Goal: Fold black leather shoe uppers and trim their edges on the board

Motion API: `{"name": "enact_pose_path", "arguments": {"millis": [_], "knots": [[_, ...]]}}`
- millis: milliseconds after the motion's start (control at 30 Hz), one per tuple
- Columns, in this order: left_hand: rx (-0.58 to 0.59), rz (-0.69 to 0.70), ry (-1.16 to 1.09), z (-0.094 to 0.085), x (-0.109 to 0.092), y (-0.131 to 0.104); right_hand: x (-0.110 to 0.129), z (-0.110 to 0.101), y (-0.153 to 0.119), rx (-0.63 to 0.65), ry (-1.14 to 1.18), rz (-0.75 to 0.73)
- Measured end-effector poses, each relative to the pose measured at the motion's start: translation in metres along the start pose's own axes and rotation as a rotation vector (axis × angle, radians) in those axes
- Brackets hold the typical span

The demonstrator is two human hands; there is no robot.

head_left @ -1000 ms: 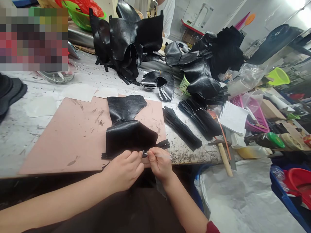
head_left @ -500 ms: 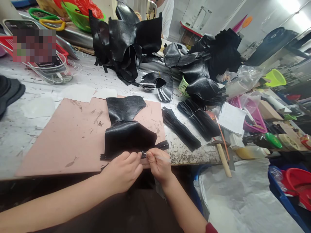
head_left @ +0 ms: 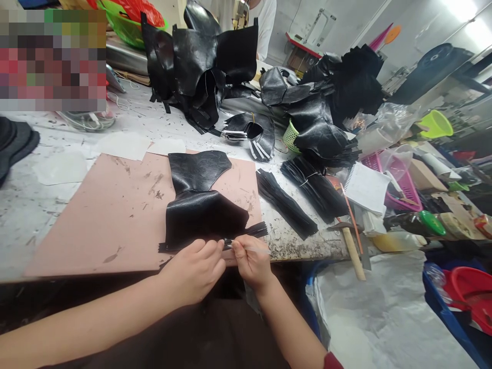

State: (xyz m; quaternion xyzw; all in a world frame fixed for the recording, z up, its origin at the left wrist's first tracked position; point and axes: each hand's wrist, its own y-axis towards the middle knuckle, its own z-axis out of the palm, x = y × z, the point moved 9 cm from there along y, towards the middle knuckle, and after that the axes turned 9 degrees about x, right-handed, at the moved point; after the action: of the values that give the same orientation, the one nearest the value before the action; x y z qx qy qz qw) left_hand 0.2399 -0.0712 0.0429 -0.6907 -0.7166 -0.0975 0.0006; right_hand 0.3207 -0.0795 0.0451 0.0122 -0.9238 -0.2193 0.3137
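Observation:
A black leather piece (head_left: pixel 203 215) lies folded on a pink board (head_left: pixel 100 215), close to the table's front edge. Along its near side runs a black zipper (head_left: pixel 164 248). My left hand (head_left: pixel 196 271) is closed on the zipper at that edge, its fingertips pinched together. Just right of it, my right hand (head_left: pixel 251 261) pinches a thin whitish strip (head_left: pixel 258 250), which pokes out to the right. Between the fingertips of both hands shows a small dark part with a silvery glint (head_left: pixel 227 243). Loose black zipper ends (head_left: pixel 257 229) stick out beyond the leather.
Bundles of black zipper strips (head_left: pixel 286 205) lie right of the board. Stacked black leather pieces (head_left: pixel 196 56) stand behind, beside a banded bundle (head_left: pixel 249 133). A hammer (head_left: pixel 352 251) and spiral notebook (head_left: pixel 367 187) lie at the right. A person in white (head_left: pixel 265 25) sits at the back.
The small dark part between my fingertips shows a little more clearly. Both hands stay in nearly the same place.

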Motion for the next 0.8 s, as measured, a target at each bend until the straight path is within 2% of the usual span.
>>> {"name": "enact_pose_path", "arguments": {"millis": [267,800], "knots": [[-0.015,-0.011,-0.003,-0.0030,0.0003,0.0005,-0.0002,-0.0004,-0.0019,-0.016,0.051,-0.010],[-0.023,-0.011,0.012,-0.0015,0.0005,0.0010,0.0036,-0.0003,-0.0029,-0.029,0.005,-0.056]]}}
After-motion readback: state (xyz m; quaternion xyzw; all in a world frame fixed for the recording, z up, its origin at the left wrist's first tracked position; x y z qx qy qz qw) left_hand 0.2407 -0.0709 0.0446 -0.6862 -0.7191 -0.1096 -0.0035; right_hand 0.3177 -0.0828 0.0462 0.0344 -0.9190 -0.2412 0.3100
